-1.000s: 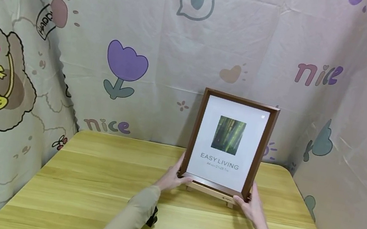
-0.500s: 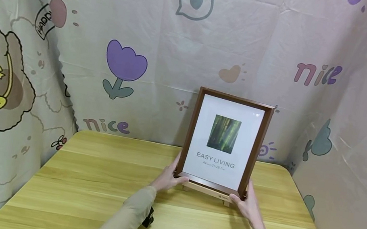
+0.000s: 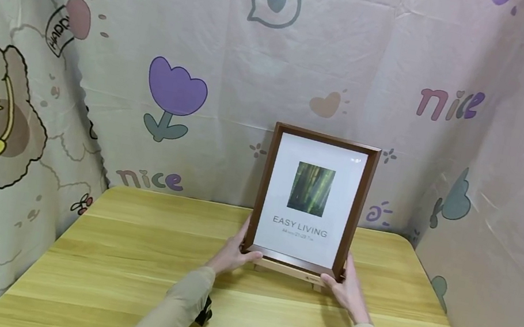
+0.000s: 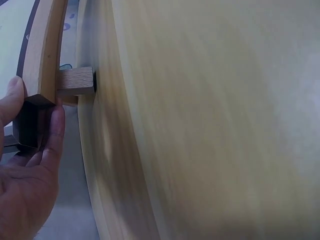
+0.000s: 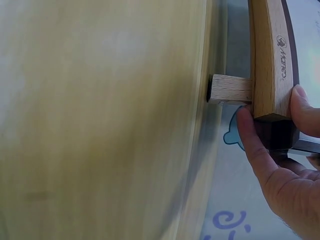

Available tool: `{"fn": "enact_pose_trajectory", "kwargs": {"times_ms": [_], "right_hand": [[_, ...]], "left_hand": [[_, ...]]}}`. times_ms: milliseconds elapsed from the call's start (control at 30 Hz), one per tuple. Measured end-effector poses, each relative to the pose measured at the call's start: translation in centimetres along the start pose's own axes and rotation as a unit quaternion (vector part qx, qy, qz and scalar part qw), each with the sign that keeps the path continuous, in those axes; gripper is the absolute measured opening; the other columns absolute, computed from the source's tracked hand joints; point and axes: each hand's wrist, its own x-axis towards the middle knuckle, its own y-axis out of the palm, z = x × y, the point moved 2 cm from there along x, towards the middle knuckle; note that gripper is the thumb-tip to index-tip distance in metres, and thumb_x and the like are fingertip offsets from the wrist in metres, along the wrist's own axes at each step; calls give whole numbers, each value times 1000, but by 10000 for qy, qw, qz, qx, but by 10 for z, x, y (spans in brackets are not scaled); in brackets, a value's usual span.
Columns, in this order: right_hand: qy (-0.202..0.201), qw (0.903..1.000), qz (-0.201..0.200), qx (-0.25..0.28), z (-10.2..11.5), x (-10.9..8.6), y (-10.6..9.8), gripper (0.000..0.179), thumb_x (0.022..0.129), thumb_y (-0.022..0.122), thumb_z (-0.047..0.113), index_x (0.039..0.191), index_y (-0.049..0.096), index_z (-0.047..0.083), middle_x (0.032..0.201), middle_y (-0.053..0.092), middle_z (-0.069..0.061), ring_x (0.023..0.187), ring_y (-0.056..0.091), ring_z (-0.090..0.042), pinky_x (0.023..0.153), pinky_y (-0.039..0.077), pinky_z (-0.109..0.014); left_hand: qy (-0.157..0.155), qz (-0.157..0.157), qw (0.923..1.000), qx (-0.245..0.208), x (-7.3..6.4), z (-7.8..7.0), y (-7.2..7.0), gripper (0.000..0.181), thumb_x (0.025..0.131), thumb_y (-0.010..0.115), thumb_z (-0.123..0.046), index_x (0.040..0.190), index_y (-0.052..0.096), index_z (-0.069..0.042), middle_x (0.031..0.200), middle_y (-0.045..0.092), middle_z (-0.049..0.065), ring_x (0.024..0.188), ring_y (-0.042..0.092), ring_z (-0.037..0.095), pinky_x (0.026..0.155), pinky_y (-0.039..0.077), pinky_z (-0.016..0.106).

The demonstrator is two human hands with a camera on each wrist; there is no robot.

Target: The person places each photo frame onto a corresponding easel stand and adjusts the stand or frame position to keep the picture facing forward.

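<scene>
A brown wooden picture frame point(image 3: 303, 241) with a white "EASY LIVING" sheet leans back on a small wooden easel point(image 3: 286, 270). My left hand point(image 3: 231, 253) grips the lower left corner, thumb in front and fingers curled behind. At the lower right corner my right hand point(image 3: 350, 291) holds on the same way. The left wrist view shows the easel's ledge point(image 4: 46, 55) and a square foot point(image 4: 76, 80) close over the table. In the right wrist view the ledge point(image 5: 266, 60) carries a small printed logo, with another foot point(image 5: 231, 90) beside my fingers point(image 5: 254, 145).
The wooden table point(image 3: 152, 308) reaches back to a hanging printed cloth point(image 3: 222, 150). More printed cloth closes off the left point(image 3: 17, 237) and the right side. Each wrist wears a black camera, seen below the beige sleeves point(image 3: 182, 301).
Both hands and the framed picture on its easel have moved to the left. The frame's tilt looks about the same, and the head view has turned very slightly.
</scene>
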Motion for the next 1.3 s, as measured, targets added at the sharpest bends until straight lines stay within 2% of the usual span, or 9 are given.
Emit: {"fn": "enact_pose_trajectory", "kwargs": {"times_ms": [167,267,400,567,800,967,1300], "right_hand": [[50,9999,92,-77,0,3,3,97,90,71,4,161,6,3,154,32,-39,128,51,-58,113,38,-65],[23,9999,113,-82,1,5,5,97,89,71,3,161,6,2,154,31,-39,128,51,-58,114,37,-66],[-36,9999,86,-66,4,5,8,96,88,72,3,160,9,2,149,38,-40,125,53,-58,111,40,-66],[-151,9999,23,22,7,6,12,94,87,73,3,159,13,1,143,45,-41,122,56,-57,107,46,-63],[-202,9998,-1,9,10,7,16,91,87,75,4,158,18,3,132,55,-40,117,60,-55,103,50,-61],[-268,9996,47,33,13,9,20,92,87,75,5,159,17,2,133,54,-41,117,60,-55,103,50,-61],[-312,9993,159,126,16,13,30,94,87,74,5,160,14,2,134,54,-40,117,61,-53,104,49,-61]], "left_hand": [[-43,-13,10000,37,-3,1,-4,111,91,75,-24,163,-10,-26,152,46,26,138,48,46,120,31,62],[9,-40,10000,16,-4,2,-6,110,92,75,-23,163,-9,-26,150,48,27,136,50,46,119,33,62],[27,-85,10000,-8,-6,3,-8,109,92,75,-22,163,-8,-23,154,43,27,138,48,47,119,32,62],[-113,-171,9998,67,-10,5,-11,109,92,74,-26,163,-8,-26,160,33,25,142,42,47,121,30,62],[-179,-208,9996,11,-15,6,-15,108,93,74,-26,163,-8,-22,166,19,23,146,33,50,119,30,64],[-387,-266,9988,113,-18,8,-19,109,92,75,-31,163,-7,-24,169,10,18,149,26,49,119,30,65],[-416,-431,9981,128,-27,11,-27,107,92,75,-30,163,-4,-14,170,5,19,151,19,50,121,24,67]]}}
